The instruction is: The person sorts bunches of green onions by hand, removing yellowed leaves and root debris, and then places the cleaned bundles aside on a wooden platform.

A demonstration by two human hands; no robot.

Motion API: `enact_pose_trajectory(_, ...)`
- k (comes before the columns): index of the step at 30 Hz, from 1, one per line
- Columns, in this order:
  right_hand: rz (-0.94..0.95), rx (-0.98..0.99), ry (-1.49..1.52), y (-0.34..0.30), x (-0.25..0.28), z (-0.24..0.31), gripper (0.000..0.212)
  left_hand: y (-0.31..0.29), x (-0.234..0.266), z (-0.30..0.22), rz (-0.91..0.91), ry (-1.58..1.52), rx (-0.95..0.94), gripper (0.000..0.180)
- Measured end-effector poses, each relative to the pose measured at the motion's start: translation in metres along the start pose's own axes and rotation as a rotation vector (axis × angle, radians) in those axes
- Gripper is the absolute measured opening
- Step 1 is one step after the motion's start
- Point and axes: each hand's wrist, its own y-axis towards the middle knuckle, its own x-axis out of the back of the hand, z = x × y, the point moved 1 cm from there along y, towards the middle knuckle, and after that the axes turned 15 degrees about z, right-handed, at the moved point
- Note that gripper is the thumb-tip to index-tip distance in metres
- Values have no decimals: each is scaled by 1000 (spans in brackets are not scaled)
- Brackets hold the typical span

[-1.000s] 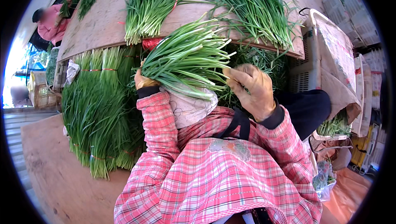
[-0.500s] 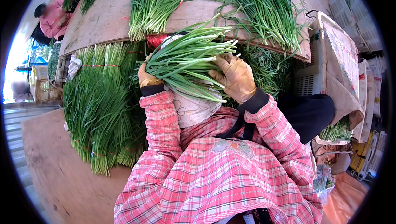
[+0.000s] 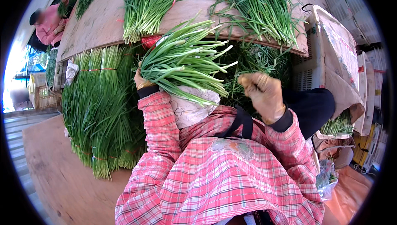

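Gripping leafy end of green-stalk bunch (image 3: 188,61): left hand (image 3: 143,81). Bunch over white cloth (image 3: 185,115), pale ends pointing right. Right hand (image 3: 264,96) apart from bunch, fingers curled; cannot tell whether anything held.

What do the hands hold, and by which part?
Left hand: a chive bunch, by its leafy part. Right hand: curled; any hold cannot be told.

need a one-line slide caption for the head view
Left hand holding a bunch of greens, right hand curled just apart from it, tied bundles to the left.
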Motion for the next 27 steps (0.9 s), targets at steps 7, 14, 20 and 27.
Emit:
enact_pose_trajectory(7,194,-127,318,58,-37,-23,33,-1,-41,-19,90,-298,0,31)
enact_pose_trajectory(14,335,-47,77,23,-54,-16,20,-22,-72,-55,852,-951,70,10)
enact_pose_trajectory(20,46,65,-123,33,-34,-29,23,-18,-46,-44,902,-904,18,14)
enact_pose_trajectory(27,205,33,-514,70,-53,-20,32,-25,-51,-39,614,-867,-15,9)
